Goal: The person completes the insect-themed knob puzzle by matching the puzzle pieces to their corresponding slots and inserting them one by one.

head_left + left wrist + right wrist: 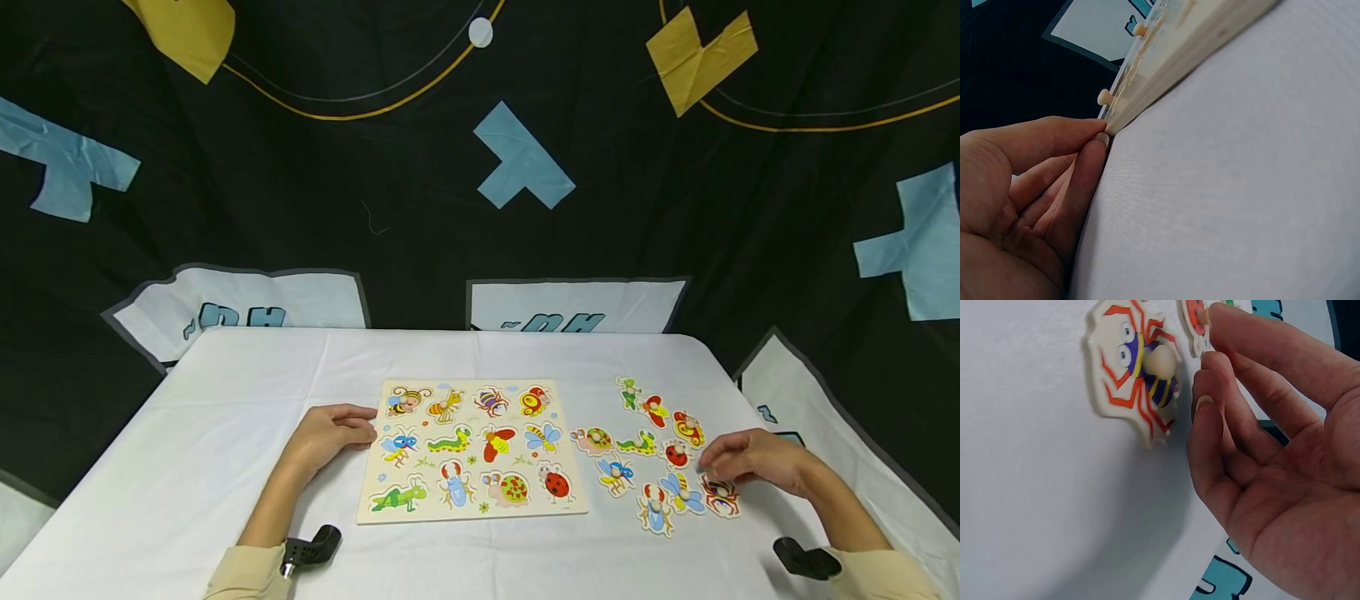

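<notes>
The wooden insect puzzle board point(480, 457) lies flat on the table. At its left edge the left hand point(332, 433) pinches the rim between thumb and index finger point(1054, 134). Two small knobs point(1105, 97) rise from the board in the left wrist view. Over the cluster of loose pieces is the right hand point(757, 460), fingers loosely bent and holding nothing. Its fingertips are close beside the spider piece point(1138, 369), whose round knob point(1161, 360) is in view. A ladybug piece point(677, 454) lies near those fingers, partly hidden behind them in the right wrist view.
Several other knobbed pieces lie right of the board, among them a snail point(594, 441), a caterpillar point(637, 443), a dragonfly point(684, 493) and a stag beetle point(656, 511). A white cloth point(225, 417) covers the table; a black curtain point(337, 200) hangs behind it.
</notes>
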`<state>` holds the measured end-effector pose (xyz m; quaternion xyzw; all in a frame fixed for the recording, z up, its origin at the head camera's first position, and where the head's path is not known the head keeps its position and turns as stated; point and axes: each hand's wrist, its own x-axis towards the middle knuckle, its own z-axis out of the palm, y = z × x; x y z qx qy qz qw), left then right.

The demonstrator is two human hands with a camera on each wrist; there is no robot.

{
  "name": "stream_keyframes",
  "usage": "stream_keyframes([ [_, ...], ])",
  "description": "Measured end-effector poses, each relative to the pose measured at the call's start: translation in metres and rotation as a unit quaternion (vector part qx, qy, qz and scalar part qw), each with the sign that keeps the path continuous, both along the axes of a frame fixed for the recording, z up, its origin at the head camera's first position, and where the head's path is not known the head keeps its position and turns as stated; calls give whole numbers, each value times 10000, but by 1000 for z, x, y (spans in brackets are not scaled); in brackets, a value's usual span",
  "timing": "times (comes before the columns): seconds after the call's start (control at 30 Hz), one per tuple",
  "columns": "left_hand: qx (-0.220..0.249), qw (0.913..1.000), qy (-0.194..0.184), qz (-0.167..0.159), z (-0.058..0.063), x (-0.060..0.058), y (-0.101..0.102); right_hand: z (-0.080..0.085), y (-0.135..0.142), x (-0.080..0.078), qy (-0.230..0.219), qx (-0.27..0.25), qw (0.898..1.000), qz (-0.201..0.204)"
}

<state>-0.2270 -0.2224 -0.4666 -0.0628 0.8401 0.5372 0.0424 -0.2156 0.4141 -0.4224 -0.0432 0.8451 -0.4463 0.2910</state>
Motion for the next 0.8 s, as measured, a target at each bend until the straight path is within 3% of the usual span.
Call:
stream_keyframes([
  [0.17, 19, 10000, -24, 18, 0, 0, 0, -2, 2, 4, -67, -138, 9999, 79],
  [0.43, 121, 9999, -23, -1, -1, 0, 0, -5, 6, 11, -126, 110, 9999, 26],
  [0.8, 142, 9999, 18, -26, 0, 1, 1, -9, 7, 14, -321, -335, 9988, 169],
])
